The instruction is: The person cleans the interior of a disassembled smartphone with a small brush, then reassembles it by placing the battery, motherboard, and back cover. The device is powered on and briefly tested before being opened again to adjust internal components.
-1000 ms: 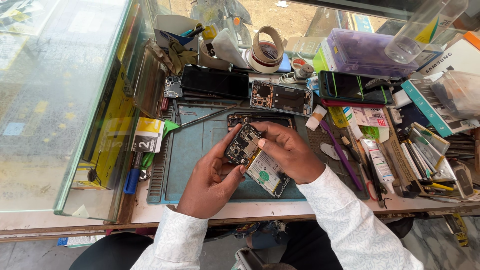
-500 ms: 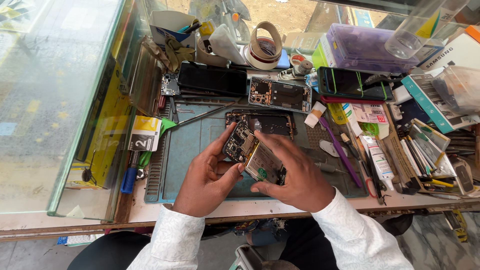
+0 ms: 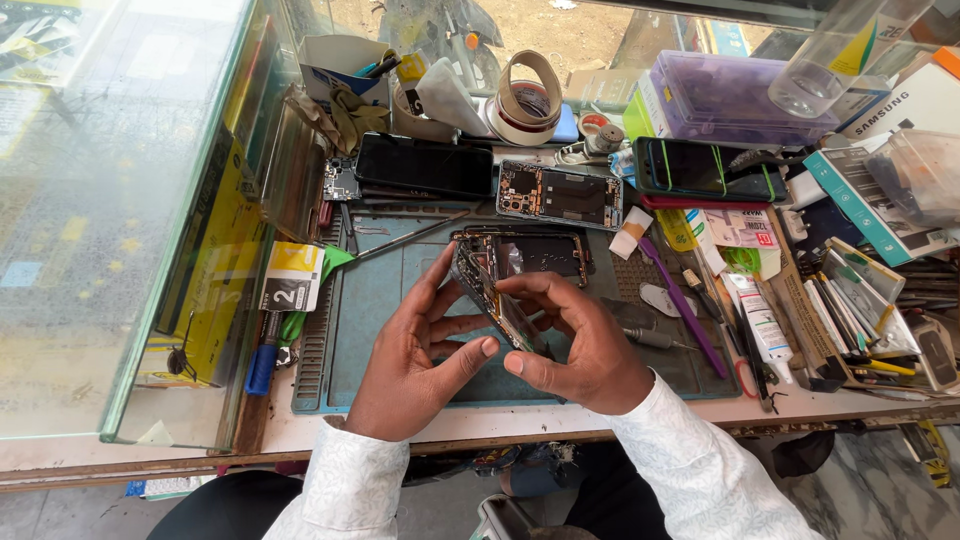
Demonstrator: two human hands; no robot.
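Observation:
My left hand (image 3: pixel 415 345) and my right hand (image 3: pixel 572 340) both grip an opened phone body (image 3: pixel 492 292) with its circuit board showing, tilted on edge above a blue-grey work mat (image 3: pixel 375 300). Left fingers rest on its upper and near edge; right fingers curl over its far side. Behind the hands an empty phone frame (image 3: pixel 530 253) lies flat on the mat. Further back sit a dark phone (image 3: pixel 425 165) and another opened phone (image 3: pixel 560 193).
A glass case (image 3: pixel 120 200) stands at the left. A tape roll (image 3: pixel 528 95), a purple plastic box (image 3: pixel 735 95), a green-edged phone (image 3: pixel 700 168), a purple tool (image 3: pixel 682 305), tubes, tweezers and boxes crowd the back and right of the bench.
The phone body went from lying nearly flat in my hands to standing on edge. My right hand shifted from on top of it to its right side.

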